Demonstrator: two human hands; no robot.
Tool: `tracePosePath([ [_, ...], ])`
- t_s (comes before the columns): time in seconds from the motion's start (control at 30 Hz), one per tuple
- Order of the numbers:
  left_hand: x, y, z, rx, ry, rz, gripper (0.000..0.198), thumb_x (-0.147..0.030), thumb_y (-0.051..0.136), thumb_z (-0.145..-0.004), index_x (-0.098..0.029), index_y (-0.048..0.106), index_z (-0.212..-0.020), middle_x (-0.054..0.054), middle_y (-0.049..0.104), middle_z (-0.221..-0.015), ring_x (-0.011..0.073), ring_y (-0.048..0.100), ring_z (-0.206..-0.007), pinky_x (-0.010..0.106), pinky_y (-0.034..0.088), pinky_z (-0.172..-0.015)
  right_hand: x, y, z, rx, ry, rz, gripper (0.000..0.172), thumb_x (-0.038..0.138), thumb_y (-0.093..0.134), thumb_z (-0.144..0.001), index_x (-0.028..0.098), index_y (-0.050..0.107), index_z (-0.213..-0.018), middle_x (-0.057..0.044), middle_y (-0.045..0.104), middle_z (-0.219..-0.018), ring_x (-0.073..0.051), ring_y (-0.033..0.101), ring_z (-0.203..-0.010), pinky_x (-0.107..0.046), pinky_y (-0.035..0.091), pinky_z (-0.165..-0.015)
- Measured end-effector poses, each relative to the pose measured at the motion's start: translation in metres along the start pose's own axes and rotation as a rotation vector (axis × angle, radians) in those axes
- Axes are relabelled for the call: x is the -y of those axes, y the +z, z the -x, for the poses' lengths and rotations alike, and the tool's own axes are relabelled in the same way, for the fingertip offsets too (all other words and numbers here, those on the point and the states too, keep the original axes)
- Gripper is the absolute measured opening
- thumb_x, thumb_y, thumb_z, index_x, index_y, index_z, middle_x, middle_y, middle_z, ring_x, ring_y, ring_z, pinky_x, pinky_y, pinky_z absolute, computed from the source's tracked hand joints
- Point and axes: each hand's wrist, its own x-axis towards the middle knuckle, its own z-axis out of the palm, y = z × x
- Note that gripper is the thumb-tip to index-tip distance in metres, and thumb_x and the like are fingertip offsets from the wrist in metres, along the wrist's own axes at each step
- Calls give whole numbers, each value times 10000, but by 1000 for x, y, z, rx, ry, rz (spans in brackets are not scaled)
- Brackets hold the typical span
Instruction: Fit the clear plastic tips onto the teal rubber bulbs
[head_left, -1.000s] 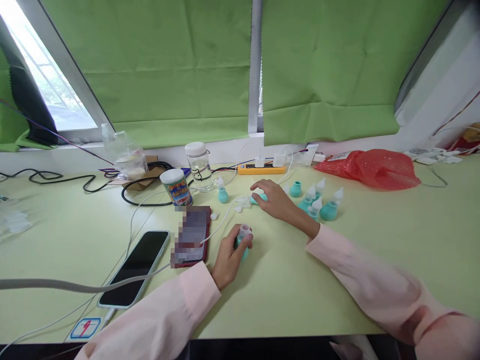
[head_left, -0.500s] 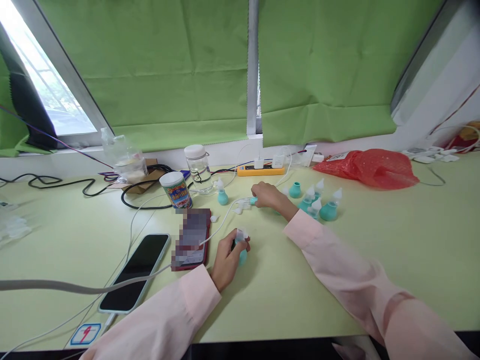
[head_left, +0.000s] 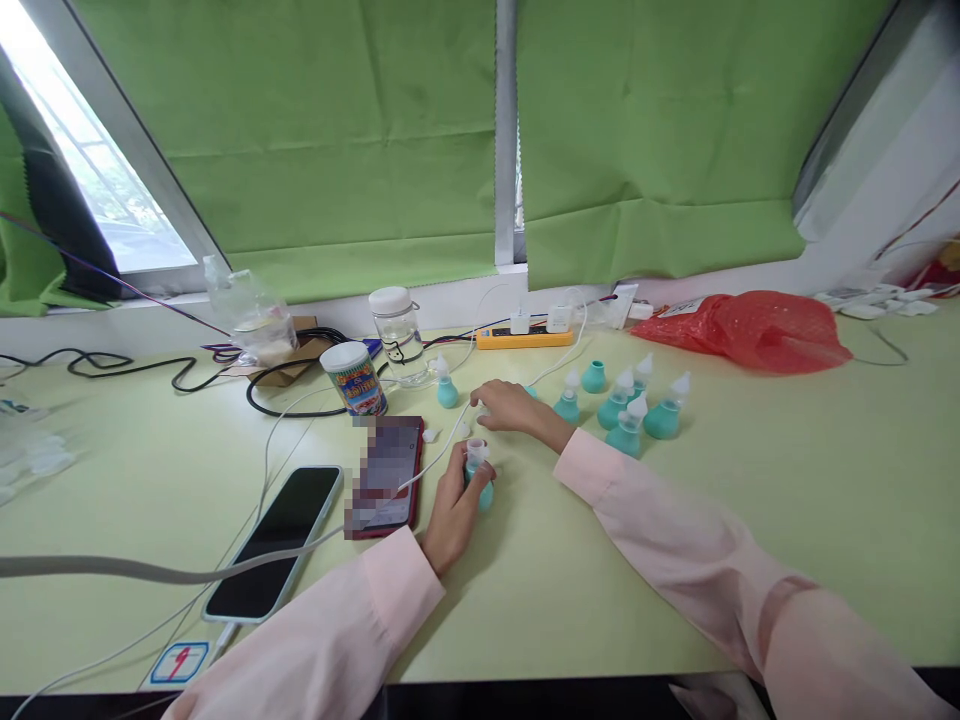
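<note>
My left hand (head_left: 452, 510) is wrapped round a small teal bulb bottle (head_left: 478, 482) with a clear nozzle, held upright on the pale green table (head_left: 570, 560). My right hand (head_left: 510, 406) lies just beyond it, fingers curled over small white nozzle parts near a white cable (head_left: 442, 448); what it pinches is hidden. Several more teal bulb bottles (head_left: 628, 410) with white tips stand in a cluster to the right of that hand. One lone teal bottle (head_left: 447, 388) stands to its left.
A red phone (head_left: 386, 476) and a black phone (head_left: 276, 540) lie left of my left hand, both on cables. A printed tin (head_left: 354, 378), a glass jar (head_left: 397, 334), a yellow power strip (head_left: 523, 338), black cables and a red plastic bag (head_left: 750, 330) line the back.
My right hand drew back leftward and closer to my left hand, uncovering a teal bottle in the cluster. My left hand shifted slightly forward with its bottle.
</note>
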Motion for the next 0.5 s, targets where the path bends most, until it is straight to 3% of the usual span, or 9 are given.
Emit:
tracePosePath([
  [0.13, 2, 0, 0, -45, -56, 98, 160, -254, 437, -760, -210, 340, -879, -9, 504, -748, 136, 491, -723, 253, 370, -647, -1, 8, -2, 10, 9, -16, 349, 210, 514, -682, 166, 524, -1027, -109, 561, -983, -219, 528, -890, -264, 377, -659],
  [0.27, 0, 1, 0, 6, -61, 177, 135, -254, 441, -757, -211, 334, -828, -14, 528, -727, 121, 503, -669, 236, 373, -602, -5, 7, 0, 28, -2, -50, 279, 237, 559, -631, 169, 587, -900, -87, 593, -892, -211, 551, -812, -249, 376, -614],
  [0.5, -5, 1, 1, 101, -105, 119, 130, -292, 457, -740, -171, 442, -785, -28, 521, -553, 99, 473, -457, 205, 329, -446, 4, 8, 1, -72, -124, -164, 301, 328, 511, -703, 207, 556, -975, -47, 577, -959, -182, 501, -920, -243, 372, -713],
])
